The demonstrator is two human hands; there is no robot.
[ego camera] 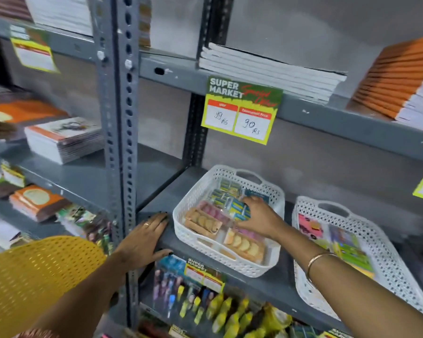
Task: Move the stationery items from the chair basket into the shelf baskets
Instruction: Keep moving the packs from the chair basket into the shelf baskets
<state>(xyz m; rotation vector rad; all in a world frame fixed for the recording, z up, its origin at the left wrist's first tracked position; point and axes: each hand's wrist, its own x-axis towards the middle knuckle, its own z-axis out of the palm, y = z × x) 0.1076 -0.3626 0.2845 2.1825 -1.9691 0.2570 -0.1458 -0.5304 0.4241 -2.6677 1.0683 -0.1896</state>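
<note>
A white perforated shelf basket (181,211) stands on the grey shelf and holds packs of stationery: orange and pink eraser packs (203,222) and small blue-green packs (239,207). My right hand (257,218) reaches into this basket, palm down, fingers spread over the blue-green packs; whether it grips one is unclear. My left hand (144,240) lies flat on the shelf's front edge, left of the basket, holding nothing. A second white basket (386,254) to the right holds colourful packets. A yellow perforated surface (34,276) fills the lower left.
A grey slotted upright (122,142) stands left of the basket. Stacks of notebooks (269,71) lie on the shelf above, behind a price sign (242,111). Pens and highlighters (205,306) hang below the shelf. More notebooks (61,140) fill the left bay.
</note>
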